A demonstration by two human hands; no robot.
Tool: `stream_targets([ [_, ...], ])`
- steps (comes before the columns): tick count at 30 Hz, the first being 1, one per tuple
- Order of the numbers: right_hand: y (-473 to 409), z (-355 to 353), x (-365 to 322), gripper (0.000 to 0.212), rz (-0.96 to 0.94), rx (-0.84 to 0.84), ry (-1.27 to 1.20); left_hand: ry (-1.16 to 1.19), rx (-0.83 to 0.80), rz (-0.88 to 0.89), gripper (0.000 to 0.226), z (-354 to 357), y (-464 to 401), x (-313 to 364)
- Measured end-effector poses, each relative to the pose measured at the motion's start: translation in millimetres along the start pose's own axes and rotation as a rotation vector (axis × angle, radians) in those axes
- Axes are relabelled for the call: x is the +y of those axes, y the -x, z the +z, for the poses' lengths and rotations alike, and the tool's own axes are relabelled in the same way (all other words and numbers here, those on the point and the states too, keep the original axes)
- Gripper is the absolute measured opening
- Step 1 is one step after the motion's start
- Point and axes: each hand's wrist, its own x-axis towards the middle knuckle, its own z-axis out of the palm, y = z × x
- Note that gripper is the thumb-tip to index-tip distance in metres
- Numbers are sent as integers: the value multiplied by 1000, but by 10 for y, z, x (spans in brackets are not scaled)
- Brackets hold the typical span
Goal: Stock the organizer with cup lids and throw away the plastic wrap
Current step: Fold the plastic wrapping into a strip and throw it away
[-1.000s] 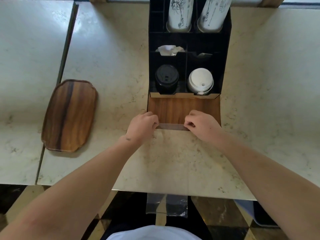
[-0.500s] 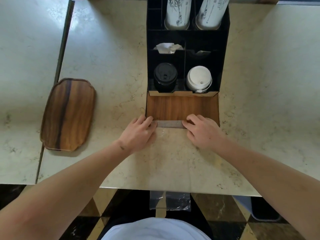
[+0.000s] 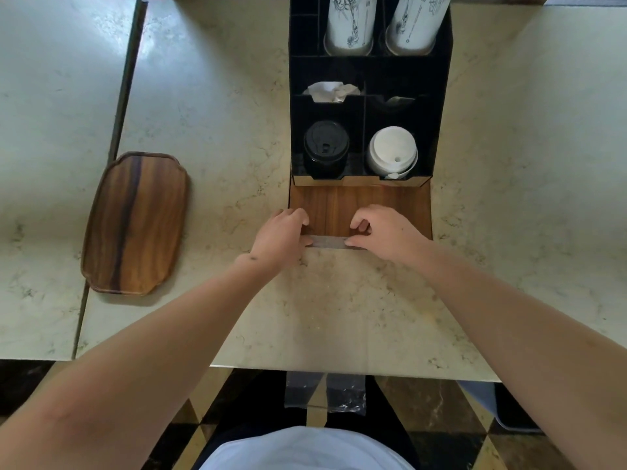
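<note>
A black organizer [image 3: 441, 96] stands at the back of the table. Its front left slot holds a stack of black lids [image 3: 325, 144], its front right slot a stack of white lids [image 3: 392, 150]. A clear plastic wrap [image 3: 327, 241] lies flat from the organizer's wooden base [image 3: 390, 201] toward me, and its lower end hangs over the table's front edge. My left hand [image 3: 281, 237] and my right hand [image 3: 383, 232] pinch the two ends of the wrap's folded far edge, fingers curled.
A wooden tray [image 3: 135, 222] lies to the left on the marble table [image 3: 210, 113]. Two tall stacks of printed paper cups [image 3: 349, 22] fill the organizer's back slots. Crumpled white paper [image 3: 330, 91] sits in a middle slot. A seam separates a second table on the left.
Half a second ago both hands lay flatter on the wrap's far edge. Now the fingers are curled and pinch the folded strip. Nothing else has moved.
</note>
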Motion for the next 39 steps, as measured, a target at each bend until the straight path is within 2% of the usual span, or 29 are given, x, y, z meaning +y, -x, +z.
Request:
stream_targets([
  [3,11,-1,-3,39,-11,-48,3,24,-24,-21,19,16,-9,-37],
  [6,4,3,-8,28,-21,-35,40,53,-68,-42,11,-10,-6,-47],
  [15,-5,-4,-73,16,-56,-87,91,74,-179,-40,26,-124,-25,-77],
  [17,12,5,-76,7,-112,-85,145,32,-204,7,10,-141,-20,-62],
  [18,30,13,-74,6,-136,-80,162,12,-209,40,8,-151,-8,-61],
  [20,76,40,-64,9,-189,-62,201,-24,-198,107,12,-161,33,-72],
  [26,200,91,-18,11,-374,60,268,-140,-32,400,16,-90,230,-118],
  [29,266,123,31,14,-439,112,293,-193,24,507,13,-21,302,-173],
  [32,325,156,79,22,-493,147,307,-219,34,555,7,36,346,-219],
  [34,368,176,117,16,-507,147,299,-210,32,557,4,44,367,-248],
  [39,484,192,138,21,-452,167,225,-144,36,496,16,16,467,-249],
])
